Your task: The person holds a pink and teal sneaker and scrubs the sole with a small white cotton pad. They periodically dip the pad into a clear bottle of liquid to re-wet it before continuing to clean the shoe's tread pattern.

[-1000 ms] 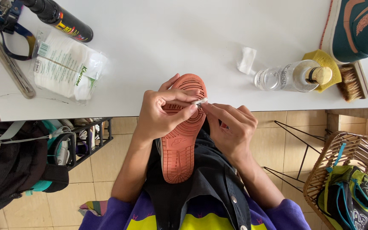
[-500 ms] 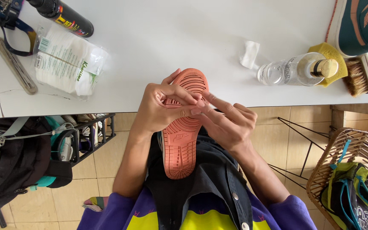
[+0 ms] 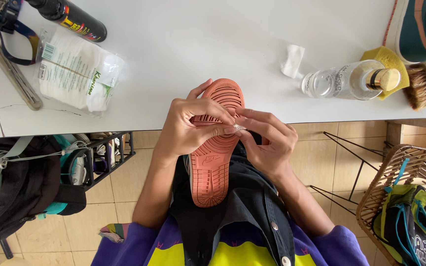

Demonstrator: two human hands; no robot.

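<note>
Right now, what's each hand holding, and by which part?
Left hand grips the orange-soled shoe by its forefoot, sole up. Right hand pinches a small white wad at the sole's edge.

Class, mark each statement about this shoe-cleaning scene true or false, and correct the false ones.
1. The left hand grips the shoe sole-up. True.
2. The right hand pinches a small white piece against the sole. True.
3. The clear bottle stands upright on the table. False: it lies on its side.
4. The brush lies on the floor. False: it lies on the table, at the right edge.
5. The pack of white pads lies left of the shoe. True.
</note>
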